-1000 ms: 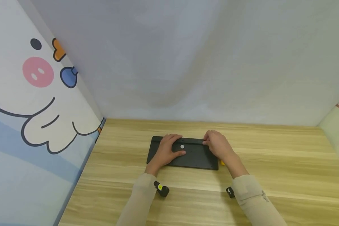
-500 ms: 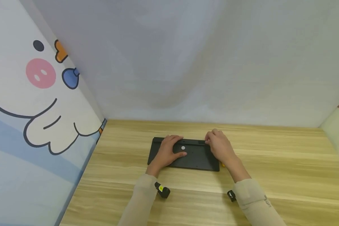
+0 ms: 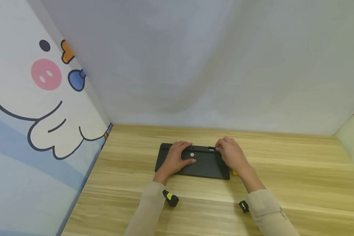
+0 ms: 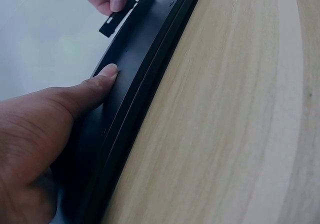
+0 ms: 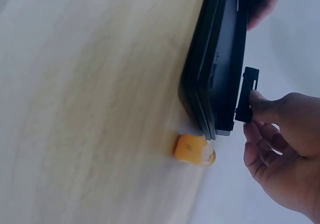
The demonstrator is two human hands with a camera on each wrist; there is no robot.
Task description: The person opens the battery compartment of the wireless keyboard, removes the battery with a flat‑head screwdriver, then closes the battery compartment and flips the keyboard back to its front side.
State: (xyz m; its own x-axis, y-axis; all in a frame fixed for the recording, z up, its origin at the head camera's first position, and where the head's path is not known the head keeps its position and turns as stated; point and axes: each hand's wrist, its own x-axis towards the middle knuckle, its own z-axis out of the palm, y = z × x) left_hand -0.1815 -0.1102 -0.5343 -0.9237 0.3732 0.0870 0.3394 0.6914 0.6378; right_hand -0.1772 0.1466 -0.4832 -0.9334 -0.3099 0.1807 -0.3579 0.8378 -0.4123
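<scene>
A black keyboard (image 3: 206, 167) lies underside up on the wooden table, a round white sticker (image 3: 192, 154) near its middle. Across its left half, my left hand (image 3: 172, 160) grips it, thumb on the underside and fingers over the far edge. My right hand (image 3: 231, 154) is at the far right part of the keyboard. Between thumb and fingers it pinches a small black battery cover (image 5: 247, 95), a narrow strip with a slot, seen lifted off the keyboard in both wrist views. In the left wrist view the cover (image 4: 116, 23) is tilted beside the keyboard's raised ridge.
A small orange object (image 5: 192, 150) with a clear end sits by the keyboard's right end, partly hidden by the right hand in the head view. Wood-grain table (image 3: 298, 170) surrounds the keyboard. A pale wall (image 3: 194, 82) stands behind, and a cartoon-printed panel (image 3: 85, 127) on the left.
My right hand has drawn slightly right and tipped the battery cover up, so more of it shows beside the fingertips. My left hand keeps its grip on the keyboard.
</scene>
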